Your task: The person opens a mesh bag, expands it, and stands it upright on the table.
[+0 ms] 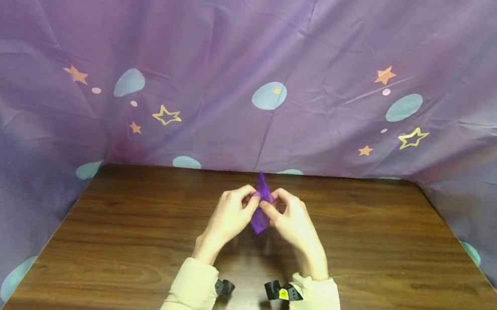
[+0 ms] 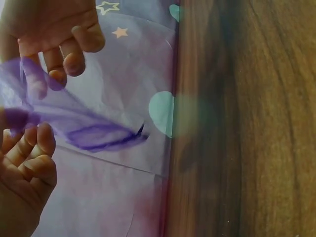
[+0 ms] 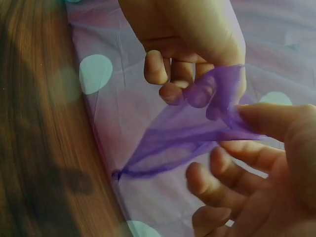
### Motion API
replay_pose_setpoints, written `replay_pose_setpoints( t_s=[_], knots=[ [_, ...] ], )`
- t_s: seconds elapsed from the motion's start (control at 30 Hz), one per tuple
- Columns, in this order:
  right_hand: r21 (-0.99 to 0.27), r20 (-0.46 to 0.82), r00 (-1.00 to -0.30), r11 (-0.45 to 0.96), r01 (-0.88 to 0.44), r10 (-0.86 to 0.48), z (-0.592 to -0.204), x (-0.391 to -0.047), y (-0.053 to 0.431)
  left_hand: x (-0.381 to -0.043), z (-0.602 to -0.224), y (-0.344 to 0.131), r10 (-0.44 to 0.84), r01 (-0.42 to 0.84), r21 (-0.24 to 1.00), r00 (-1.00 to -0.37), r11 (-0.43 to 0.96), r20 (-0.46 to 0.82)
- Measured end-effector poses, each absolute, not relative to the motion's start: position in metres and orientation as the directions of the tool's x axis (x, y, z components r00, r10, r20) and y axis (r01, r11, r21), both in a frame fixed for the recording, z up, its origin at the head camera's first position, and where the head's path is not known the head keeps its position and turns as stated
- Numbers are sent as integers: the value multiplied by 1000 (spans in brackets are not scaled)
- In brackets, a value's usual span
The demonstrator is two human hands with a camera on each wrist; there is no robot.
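Note:
A small sheer purple pouch (image 1: 260, 222) is held up over the table, between both hands. My left hand (image 1: 230, 215) pinches its left side with thumb and forefinger. From the other side, my right hand (image 1: 293, 221) grips the upper part, thumb toward me. The right wrist view shows the pouch (image 3: 168, 145) spread thin, with the left hand's fingertips showing through the cloth. Its lower end narrows to a dark tip in the left wrist view, where the pouch (image 2: 101, 133) hangs free of the fingers. Whether anything lies inside, I cannot tell.
A brown wood-grain table (image 1: 132, 223) lies beneath the hands. A purple curtain (image 1: 222, 61) with stars and pale blue ovals encloses the back and sides. Black wrist cameras (image 1: 271, 290) stick out from the cream sleeves (image 1: 191, 290).

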State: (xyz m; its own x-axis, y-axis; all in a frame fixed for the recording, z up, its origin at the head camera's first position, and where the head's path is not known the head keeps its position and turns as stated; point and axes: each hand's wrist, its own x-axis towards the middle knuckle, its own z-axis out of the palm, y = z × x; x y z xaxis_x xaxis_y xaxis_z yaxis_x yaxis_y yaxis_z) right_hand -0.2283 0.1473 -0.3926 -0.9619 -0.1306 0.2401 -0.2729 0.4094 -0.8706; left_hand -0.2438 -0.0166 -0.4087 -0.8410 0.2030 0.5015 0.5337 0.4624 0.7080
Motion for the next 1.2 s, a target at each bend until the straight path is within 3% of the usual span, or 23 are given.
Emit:
replay_pose_setpoints(
  t_s=[0.23,0.33,0.47,0.73,1.0,1.2],
  knots=[
    [-854,256,-963,446,-267,-86,-394,-229,147,-241,-410,-15,198,488,770,-872,410,447],
    [-848,286,-958,456,-271,-37,-396,-228,148,-238,-410,-15,293,425,826,-897,371,330],
    [-842,306,-952,470,-264,13,-398,-227,149,-236,-409,-18,417,373,869,-881,324,223],
    [-847,332,-943,448,-286,25,-392,-232,150,-239,-403,-17,318,394,845,-904,361,286],
    [-907,160,-974,365,-209,-159,-393,-230,150,-241,-404,-15,257,446,774,-894,449,366],
    [-910,169,-975,357,-212,-146,-393,-232,150,-243,-403,-15,219,434,777,-901,457,375]
  ],
)
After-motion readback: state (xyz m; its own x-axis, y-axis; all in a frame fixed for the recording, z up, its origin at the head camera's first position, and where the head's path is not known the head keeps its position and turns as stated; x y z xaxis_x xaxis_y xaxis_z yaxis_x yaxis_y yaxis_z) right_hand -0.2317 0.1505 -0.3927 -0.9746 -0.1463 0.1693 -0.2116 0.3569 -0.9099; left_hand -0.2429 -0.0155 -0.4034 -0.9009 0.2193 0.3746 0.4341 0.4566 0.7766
